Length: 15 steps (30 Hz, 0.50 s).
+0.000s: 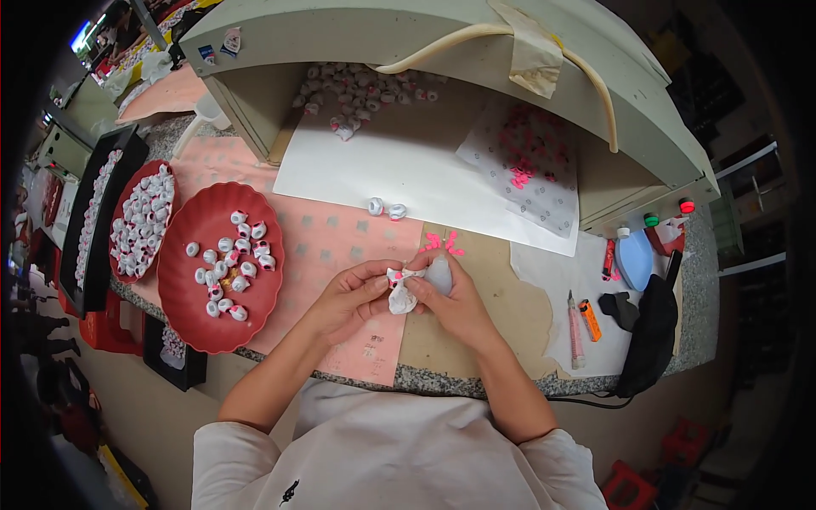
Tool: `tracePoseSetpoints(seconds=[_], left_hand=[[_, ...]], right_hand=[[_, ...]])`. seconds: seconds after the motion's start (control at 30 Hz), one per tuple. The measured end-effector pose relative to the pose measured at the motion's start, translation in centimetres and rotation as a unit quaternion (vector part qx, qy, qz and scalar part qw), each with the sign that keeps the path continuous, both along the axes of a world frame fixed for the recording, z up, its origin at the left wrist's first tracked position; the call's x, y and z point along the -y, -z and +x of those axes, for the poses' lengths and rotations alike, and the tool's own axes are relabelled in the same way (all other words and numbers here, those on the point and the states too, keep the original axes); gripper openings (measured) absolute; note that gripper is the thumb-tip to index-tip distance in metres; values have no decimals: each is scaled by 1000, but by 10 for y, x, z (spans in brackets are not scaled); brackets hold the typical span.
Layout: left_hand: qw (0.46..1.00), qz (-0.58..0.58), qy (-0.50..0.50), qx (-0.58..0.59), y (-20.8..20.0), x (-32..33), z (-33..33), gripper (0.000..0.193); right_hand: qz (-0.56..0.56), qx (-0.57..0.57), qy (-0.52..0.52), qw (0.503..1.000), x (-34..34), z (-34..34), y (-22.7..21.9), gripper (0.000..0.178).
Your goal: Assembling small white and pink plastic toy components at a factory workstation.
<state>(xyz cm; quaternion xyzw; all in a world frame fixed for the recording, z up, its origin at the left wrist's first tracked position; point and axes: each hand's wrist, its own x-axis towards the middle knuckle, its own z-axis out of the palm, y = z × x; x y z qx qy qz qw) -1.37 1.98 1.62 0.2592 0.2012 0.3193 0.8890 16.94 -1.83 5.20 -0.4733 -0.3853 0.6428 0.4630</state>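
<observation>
Over the front of the workbench, both my hands meet at a small white toy-like figure with pink marks [402,299]. My left hand [355,293] pinches it from the left side with thumb and fingers. My right hand [463,308] grips it from the other side, its thumb against the piece. A pale translucent item [439,276] lies against the right fingers; its kind cannot be made out. Just beyond the hands is a small group of bright pink pieces [444,243]. Two white round pieces [387,208] sit on a white sheet [340,174] farther back.
To the left stands a red scalloped tray [183,314] with several white-and-pink pieces; a fuller red tray [121,268] and a black tray [76,293] lie beyond. A grey hood [357,34] arches overhead. At right are a cutter knife [576,331], an orange lighter [590,320] and a black cloth [648,340].
</observation>
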Motion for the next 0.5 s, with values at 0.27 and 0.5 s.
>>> tracePoseSetpoints(seconds=[0.27, 0.5], left_hand=[[991, -57, -10, 120, -8, -3, -6, 35], [996, -28, -54, 62, -12, 4, -9, 38]], right_hand=[[162, 382, 54, 908, 51, 61, -11, 19], [212, 441, 220, 844, 63, 65, -31, 24]])
